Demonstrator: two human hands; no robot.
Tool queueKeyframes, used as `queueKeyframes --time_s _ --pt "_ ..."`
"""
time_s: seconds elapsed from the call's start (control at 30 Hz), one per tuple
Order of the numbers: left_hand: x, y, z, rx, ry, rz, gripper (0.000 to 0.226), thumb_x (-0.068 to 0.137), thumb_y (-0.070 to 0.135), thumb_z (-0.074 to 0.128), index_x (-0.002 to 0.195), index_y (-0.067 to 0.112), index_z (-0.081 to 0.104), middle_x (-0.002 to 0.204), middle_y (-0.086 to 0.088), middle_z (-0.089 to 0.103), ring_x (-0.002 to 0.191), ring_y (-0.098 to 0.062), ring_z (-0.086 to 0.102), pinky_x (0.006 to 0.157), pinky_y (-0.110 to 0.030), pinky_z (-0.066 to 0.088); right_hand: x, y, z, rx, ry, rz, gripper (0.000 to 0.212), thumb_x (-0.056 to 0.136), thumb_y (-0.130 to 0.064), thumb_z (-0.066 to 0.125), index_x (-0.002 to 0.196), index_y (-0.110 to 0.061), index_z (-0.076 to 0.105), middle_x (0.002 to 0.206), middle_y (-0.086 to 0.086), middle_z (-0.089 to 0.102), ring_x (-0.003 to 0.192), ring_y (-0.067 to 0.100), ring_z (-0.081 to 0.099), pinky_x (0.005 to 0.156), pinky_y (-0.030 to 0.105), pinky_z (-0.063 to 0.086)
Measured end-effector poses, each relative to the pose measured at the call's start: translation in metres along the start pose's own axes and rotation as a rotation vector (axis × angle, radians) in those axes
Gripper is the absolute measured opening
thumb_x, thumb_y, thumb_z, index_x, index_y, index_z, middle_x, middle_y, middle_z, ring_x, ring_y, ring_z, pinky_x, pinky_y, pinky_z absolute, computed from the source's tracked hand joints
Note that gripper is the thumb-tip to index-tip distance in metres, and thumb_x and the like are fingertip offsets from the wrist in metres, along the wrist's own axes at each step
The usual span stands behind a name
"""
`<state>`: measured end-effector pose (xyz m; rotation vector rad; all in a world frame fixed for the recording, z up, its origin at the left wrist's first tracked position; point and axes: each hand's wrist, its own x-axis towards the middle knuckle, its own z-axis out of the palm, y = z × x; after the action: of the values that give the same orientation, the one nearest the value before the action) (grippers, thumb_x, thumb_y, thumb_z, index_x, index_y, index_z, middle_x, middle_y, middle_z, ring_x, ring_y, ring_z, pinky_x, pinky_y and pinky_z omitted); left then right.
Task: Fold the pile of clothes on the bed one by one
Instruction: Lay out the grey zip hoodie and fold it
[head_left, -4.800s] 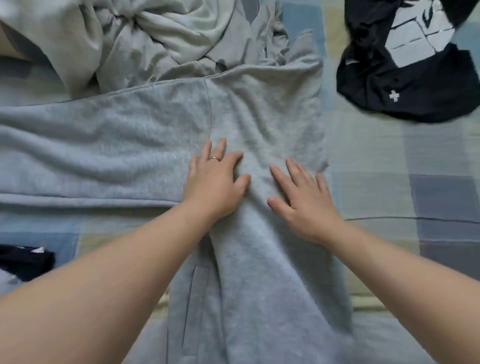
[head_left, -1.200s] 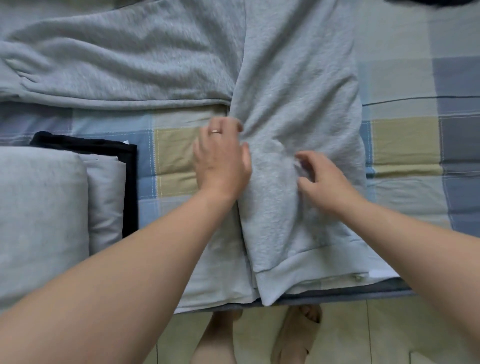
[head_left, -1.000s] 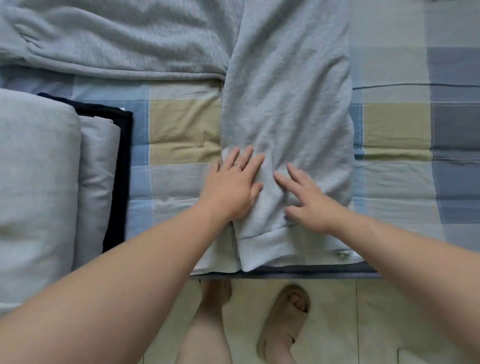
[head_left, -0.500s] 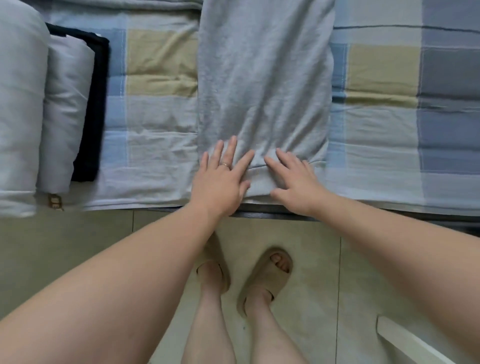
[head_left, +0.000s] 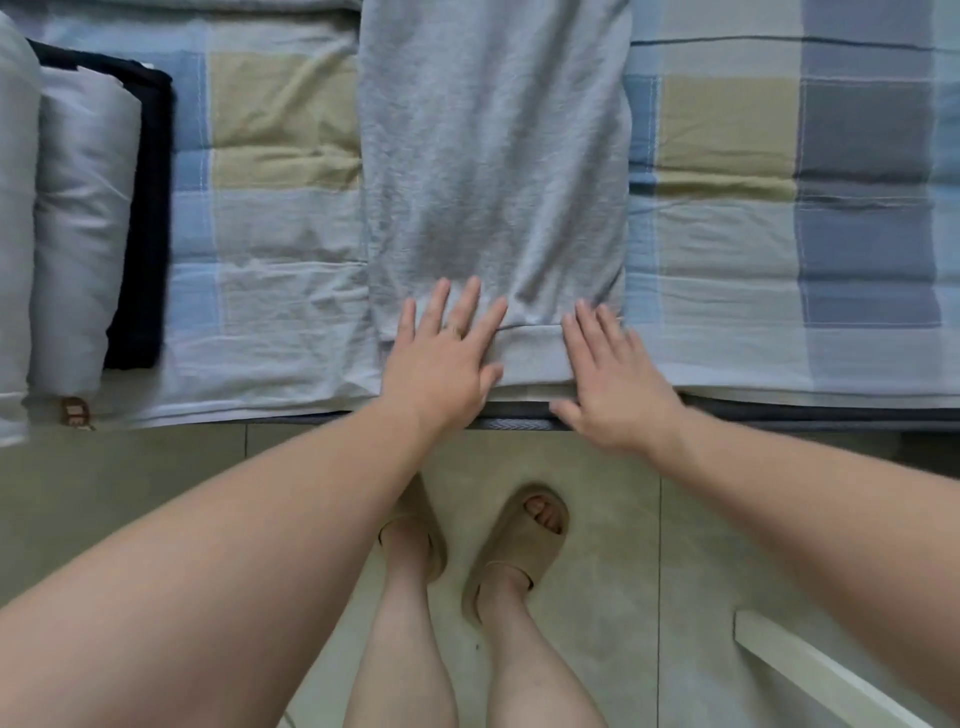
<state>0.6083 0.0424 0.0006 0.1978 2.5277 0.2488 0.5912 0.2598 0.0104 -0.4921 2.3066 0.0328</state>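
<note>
A grey sweatpants leg (head_left: 493, 171) lies flat on the checked bedsheet (head_left: 779, 234), running from the top of the view down to the bed's near edge. Its ribbed cuff (head_left: 530, 356) sits right at that edge. My left hand (head_left: 441, 364), with a ring on one finger, rests flat on the cuff's left part, fingers spread and straight. On the cuff's right corner my right hand (head_left: 610, 384) presses flat, its thumb over the mattress edge.
A stack of folded clothes (head_left: 78, 223), grey over a dark piece, lies at the left on the bed. The dark mattress edge (head_left: 779, 415) runs across. Below are the tiled floor, my feet in beige slippers (head_left: 519, 545), and a white bar (head_left: 831, 675) at lower right.
Both hands slid down the grey leg from the seat to the cuff, smoothing it. In the last half second they moved apart toward the cuff's corners.
</note>
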Motion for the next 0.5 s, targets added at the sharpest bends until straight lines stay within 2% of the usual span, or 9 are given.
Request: queueKeyframes --time_s 0.1,0.17,0.23,0.3,0.33,0.4,0.5 --pt "-0.026 0.012 0.003 -0.043 -0.099 0.002 0.075 0.102 0.055 0.038 0.161 0.033 -0.004 0.168 0.001 -0.014 0.155 -0.027 -0.014 0.124 -0.05 -0.003 -0.019 -0.014 -0.006 0.043 -0.144 0.028 0.108 0.092 -0.06 0.054 0.158 -0.016 -0.018 0.163 0.008 -0.03 0.153 0.027 -0.02 0.125 0.051 0.005" --pt "-0.037 0.014 -0.009 -0.073 -0.216 0.02 0.072 0.102 0.052 0.042 0.161 0.031 0.008 0.169 0.001 -0.008 0.156 -0.026 -0.007 0.125 -0.048 0.006 -0.025 -0.021 -0.025 0.135 -0.262 0.054 0.096 0.093 -0.056 0.056 0.161 -0.022 -0.003 0.167 0.005 -0.019 0.156 0.024 -0.006 0.123 0.051 0.014" --pt "-0.042 0.011 -0.033 -0.135 -0.351 0.04 0.056 0.102 0.046 0.046 0.154 0.03 0.033 0.166 0.001 0.022 0.152 -0.025 0.021 0.119 -0.045 0.026 -0.029 -0.027 -0.051 0.234 -0.335 0.063 0.071 0.096 -0.047 0.055 0.158 -0.026 0.026 0.167 0.003 0.018 0.149 0.024 0.027 0.117 0.045 0.031" --pt "-0.042 0.001 -0.063 -0.292 -0.439 0.021 0.038 0.102 0.038 0.048 0.138 0.028 0.057 0.142 0.001 0.056 0.132 -0.023 0.05 0.106 -0.04 0.044 -0.03 -0.034 -0.078 0.245 -0.276 0.065 0.05 0.098 -0.036 0.052 0.146 -0.025 0.049 0.151 0.001 0.049 0.134 0.023 0.049 0.108 0.039 0.043" --pt "-0.042 -0.007 -0.079 -0.382 -0.424 -0.014 0.033 0.102 0.035 0.049 0.13 0.026 0.063 0.131 0.0 0.064 0.123 -0.023 0.057 0.101 -0.037 0.048 -0.03 -0.04 -0.092 0.253 -0.215 0.074 0.046 0.098 -0.032 0.05 0.143 -0.024 0.053 0.146 0.0 0.055 0.131 0.022 0.052 0.106 0.038 0.045" --pt "-0.039 -0.027 -0.112 -0.524 -0.289 -0.101 0.028 0.101 0.029 0.049 0.122 0.022 0.068 0.122 -0.002 0.069 0.113 -0.023 0.062 0.092 -0.03 0.048 -0.025 -0.052 -0.121 0.311 -0.091 0.089 0.044 0.097 -0.029 0.05 0.14 -0.023 0.053 0.141 -0.001 0.058 0.124 0.02 0.056 0.102 0.04 0.047" --pt "-0.034 -0.064 -0.156 -0.675 -0.097 -0.234 0.022 0.101 0.026 0.049 0.112 0.023 0.067 0.11 0.0 0.071 0.103 -0.02 0.064 0.084 -0.031 0.05 -0.011 -0.075 -0.166 0.423 0.0 0.096 0.041 0.099 -0.028 0.051 0.139 -0.025 0.052 0.131 -0.005 0.06 0.113 0.015 0.058 0.097 0.039 0.05"
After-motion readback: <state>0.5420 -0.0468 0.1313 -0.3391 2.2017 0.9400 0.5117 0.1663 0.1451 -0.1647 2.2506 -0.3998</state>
